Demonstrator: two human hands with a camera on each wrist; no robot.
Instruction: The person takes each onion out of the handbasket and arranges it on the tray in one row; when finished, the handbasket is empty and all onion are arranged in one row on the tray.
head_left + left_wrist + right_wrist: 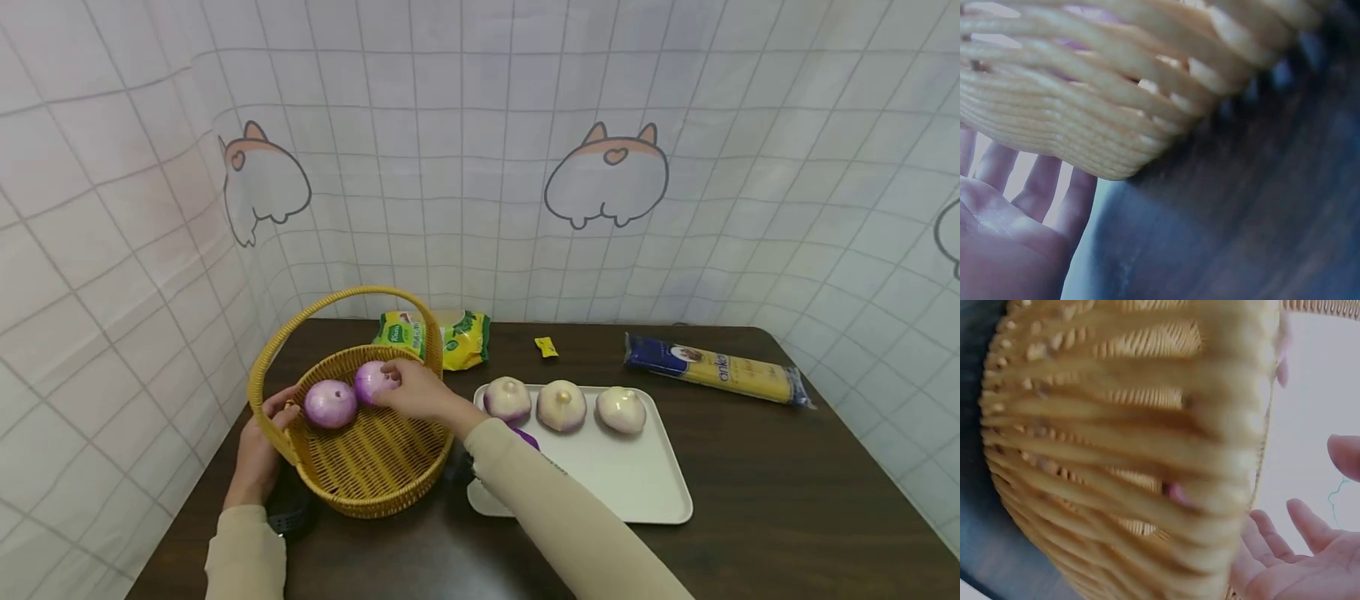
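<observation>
A yellow woven basket [367, 502] with a tall handle stands on the left of the table. Two purple onions lie inside at its back: a left onion [331, 404] and a right onion [369, 382]. My left hand [258, 454] holds the basket's left rim near the handle's foot; in the left wrist view its fingers run behind the weave. Over the basket's far right side, my right hand [416, 390] is at the right onion and partly covers it. The right wrist view shows that hand's fingers [1313, 528] spread with nothing visible between them.
Right of the basket, a white tray [630, 492] bears three pale onions [562, 407] with purplish undersides. A purple item [525, 437] is mostly hidden by my right sleeve. Behind are a yellow-green packet [467, 342], a small yellow sachet [547, 347] and a spaghetti pack [716, 370].
</observation>
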